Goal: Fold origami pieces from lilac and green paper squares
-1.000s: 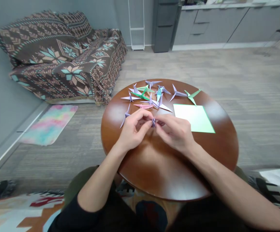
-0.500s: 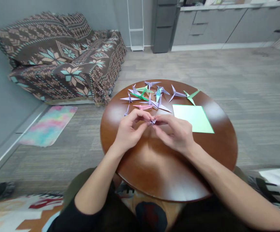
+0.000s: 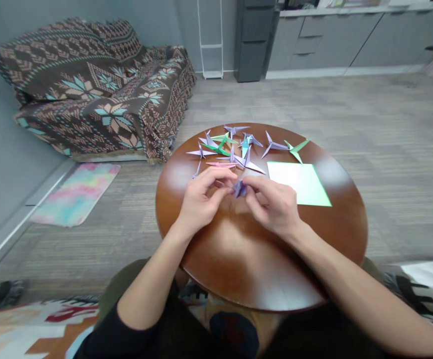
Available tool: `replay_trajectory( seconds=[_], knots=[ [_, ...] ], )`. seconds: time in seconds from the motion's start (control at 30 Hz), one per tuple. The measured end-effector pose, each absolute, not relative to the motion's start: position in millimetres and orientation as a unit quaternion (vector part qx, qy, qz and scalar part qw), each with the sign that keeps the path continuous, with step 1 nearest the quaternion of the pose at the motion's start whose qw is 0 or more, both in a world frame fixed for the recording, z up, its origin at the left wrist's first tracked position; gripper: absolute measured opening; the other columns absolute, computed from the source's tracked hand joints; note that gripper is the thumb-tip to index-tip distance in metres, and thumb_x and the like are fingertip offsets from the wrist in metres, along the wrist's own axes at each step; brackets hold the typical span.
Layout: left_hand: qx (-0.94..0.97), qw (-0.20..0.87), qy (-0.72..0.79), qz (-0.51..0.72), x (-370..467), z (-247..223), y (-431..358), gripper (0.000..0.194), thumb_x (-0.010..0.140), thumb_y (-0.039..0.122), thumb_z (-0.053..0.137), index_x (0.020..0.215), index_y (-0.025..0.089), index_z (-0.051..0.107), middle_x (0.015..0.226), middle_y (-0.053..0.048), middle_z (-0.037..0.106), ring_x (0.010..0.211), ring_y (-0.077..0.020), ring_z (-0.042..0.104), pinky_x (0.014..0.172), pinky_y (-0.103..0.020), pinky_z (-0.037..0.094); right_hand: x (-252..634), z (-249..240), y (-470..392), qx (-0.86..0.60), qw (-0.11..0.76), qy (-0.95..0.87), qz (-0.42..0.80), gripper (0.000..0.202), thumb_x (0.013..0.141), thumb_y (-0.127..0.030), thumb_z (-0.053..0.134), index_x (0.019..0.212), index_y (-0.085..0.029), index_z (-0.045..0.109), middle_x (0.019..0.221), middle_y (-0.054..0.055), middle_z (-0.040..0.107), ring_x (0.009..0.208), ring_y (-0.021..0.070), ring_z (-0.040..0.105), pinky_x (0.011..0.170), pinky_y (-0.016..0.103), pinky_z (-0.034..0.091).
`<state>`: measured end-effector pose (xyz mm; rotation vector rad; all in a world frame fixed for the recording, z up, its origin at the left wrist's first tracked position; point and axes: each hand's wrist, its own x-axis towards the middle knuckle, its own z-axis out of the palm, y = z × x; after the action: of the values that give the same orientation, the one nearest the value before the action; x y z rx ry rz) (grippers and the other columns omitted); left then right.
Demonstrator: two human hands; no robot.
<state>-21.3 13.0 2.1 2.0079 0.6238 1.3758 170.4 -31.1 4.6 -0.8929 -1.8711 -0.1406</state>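
Brown table [image 3: 246, 269] below, I watch from far: left hand [image 3: 203, 197] and right hand [image 3: 276, 202] pinch purple paper [image 3: 239, 189]. Pulling too hard might tear it.

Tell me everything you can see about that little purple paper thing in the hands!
The small purple folded-paper piece looks creased and pointy, with lighter and darker faces. The fingertips of the bare left hand and bare right hand hold it from either side, over the glossy brown round wooden-looking table. Fingers cover some edges, so its full shape is unclear.
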Motion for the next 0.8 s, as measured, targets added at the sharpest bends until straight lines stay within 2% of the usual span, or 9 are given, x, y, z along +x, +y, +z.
replay_trajectory(
  seconds=[0.1,0.2,0.4,0.6,0.8],
  knots=[
    [0.782,0.255,0.231,0.519,-22.3,4.9,14.0,0.017,0.093,0.013,0.069,0.106,0.022,0.075,0.112,-0.008,0.076,0.106,-0.0214,0.071,0.091,-0.035,0.059,169.2,6.5,-31.7,-0.388,0.515,-0.764,-0.015,0.024,0.095,-0.008,0.056,0.11,-0.024,0.064,0.094,0.004,0.078,0.073,0.0173,0.073,0.067,0.029,0.059],
    [0.795,0.213,0.227,0.521,-22.4,6.7,14.4,0.012,0.093,0.013,0.069,0.097,0.022,0.076,0.107,-0.007,0.076,0.107,-0.0216,0.071,0.097,-0.038,0.057,168.0,8.7,-32.0,-0.392,0.505,-0.769,0.018,0.02,0.095,-0.009,0.055,0.106,-0.023,0.064,0.094,0.005,0.075,0.071,0.0165,0.07,0.064,0.029,0.057],
    [0.784,0.204,0.242,0.534,-21.2,5.2,13.9,0.007,0.092,0.015,0.072,0.092,0.021,0.074,0.102,-0.006,0.075,0.102,-0.021,0.071,0.094,-0.037,0.057,168.7,9.6,-31.4,-0.385,0.511,-0.768,0.007,0.01,0.096,-0.014,0.057,0.093,-0.023,0.061,0.08,0.003,0.069,0.064,0.0154,0.062,0.059,0.029,0.052],
    [0.806,0.193,0.221,0.514,-21.1,7.1,12.8,0.016,0.095,0.009,0.064,0.089,0.021,0.071,0.1,-0.005,0.073,0.097,-0.0179,0.07,0.09,-0.033,0.055,165.1,9.9,-32.9,-0.403,0.534,-0.744,-0.003,0.013,0.092,-0.012,0.059,0.086,-0.024,0.058,0.073,0.0,0.065,0.059,0.0143,0.059,0.056,0.028,0.05],
    [0.836,0.147,0.212,0.485,-21.7,8.8,11.7,0.017,0.099,0.011,0.06,0.091,0.022,0.07,0.094,-0.005,0.074,0.092,-0.0187,0.069,0.089,-0.034,0.054,164.7,9.0,-34.1,-0.414,0.534,-0.737,-0.011,0.013,0.088,-0.011,0.058,0.086,-0.024,0.057,0.072,0.0,0.065,0.058,0.0146,0.06,0.055,0.028,0.05]
  ],
)
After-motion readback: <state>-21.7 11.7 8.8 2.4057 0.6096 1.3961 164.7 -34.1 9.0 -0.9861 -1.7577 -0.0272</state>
